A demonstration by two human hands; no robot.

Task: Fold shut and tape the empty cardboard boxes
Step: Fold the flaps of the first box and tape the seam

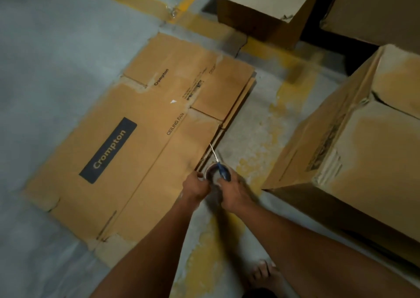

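Observation:
A flattened cardboard box printed "Crompton" and "CEILING FAN" lies on the grey floor, left of centre. Both my hands meet just off its right edge. My left hand grips the side of a roll of tape. My right hand holds the same roll together with a blue-handled blade tool, whose thin metal blade points up and left over the box edge. An assembled cardboard box stands to the right, its top flaps folded down.
Two more cardboard boxes stand at the back, one with a torn flap and another at the top right. Worn yellow floor lines run across the concrete. My bare foot shows at the bottom edge.

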